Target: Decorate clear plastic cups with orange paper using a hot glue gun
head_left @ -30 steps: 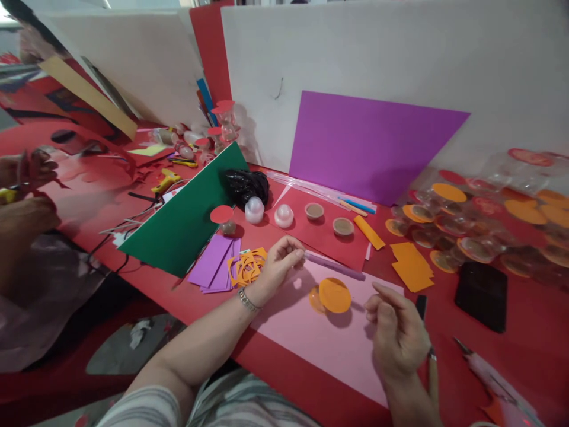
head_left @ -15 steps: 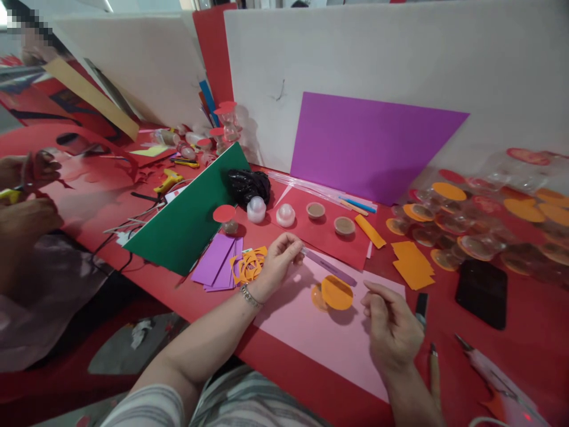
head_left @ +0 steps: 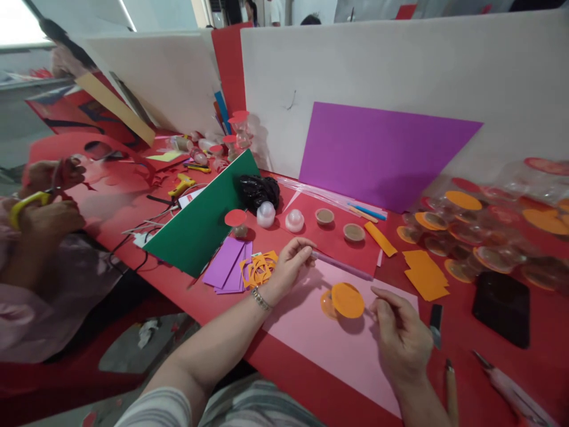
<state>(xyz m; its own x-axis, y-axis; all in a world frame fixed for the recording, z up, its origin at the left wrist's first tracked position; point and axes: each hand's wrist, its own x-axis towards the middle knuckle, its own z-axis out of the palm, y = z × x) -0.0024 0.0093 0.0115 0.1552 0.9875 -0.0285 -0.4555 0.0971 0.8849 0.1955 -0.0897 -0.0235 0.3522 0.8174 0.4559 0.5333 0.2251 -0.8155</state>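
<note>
at a red craft table [head_left: 338, 397], a person's left hand [head_left: 291, 264] pinches one end of a thin translucent lilac strip [head_left: 344, 268], thumb and fingertips closed on it; the strip runs rightward along the far edge of a pale pink paper sheet [head_left: 320, 338] at lower centre of the frame. the right hand [head_left: 402, 338] sits loosely curled at lower right, fingers half closed just beside an orange paper disc capping a small clear plastic cup [head_left: 347, 299] on the pink sheet; whether it grips anything cannot be told. a tangle of orange paper offcuts [head_left: 259, 268] and a stack of purple paper rectangles [head_left: 226, 270] lie left of the wrist, a leaning green card sheet [head_left: 200, 219] beyond them. at far left of the frame, a co-worker's hands [head_left: 44, 201] work yellow-handled scissors [head_left: 22, 204]. the risk, by judgement: the strip is held at one end only, so it could slip or twist out of line, and a nudge from the right hand could knock the light disc off its cup.
</note>
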